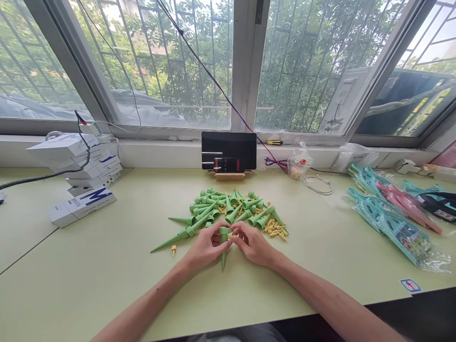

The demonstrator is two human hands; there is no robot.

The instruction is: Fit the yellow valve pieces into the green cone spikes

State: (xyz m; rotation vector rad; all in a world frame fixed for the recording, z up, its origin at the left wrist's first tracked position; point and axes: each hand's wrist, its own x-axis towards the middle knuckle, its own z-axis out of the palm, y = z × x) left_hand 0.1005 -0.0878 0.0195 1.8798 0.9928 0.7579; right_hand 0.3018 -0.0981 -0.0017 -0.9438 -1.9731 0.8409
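Observation:
My left hand (210, 244) is closed around a green plastic plant watering spike (223, 232), held with its ribbed cap up and its point down. From the other side, my right hand (251, 242) pinches a small yellow plastic plug (232, 236) against the side of the spike. Whether the plug sits in the spike, I cannot tell. Just beyond my hands lies a pile of green spikes (204, 209). Loose yellow plugs (276, 228) are heaped at the pile's right. One single yellow plug (174, 250) lies to the left of my left hand.
White boxes (83, 206) are stacked at the left. A phone (229, 165) leans on a black screen (228, 142) at the back. A white cable (318, 185) lies coiled near a plastic bag (298, 164). Bagged blue and pink plastic items (388, 223) cover the right side.

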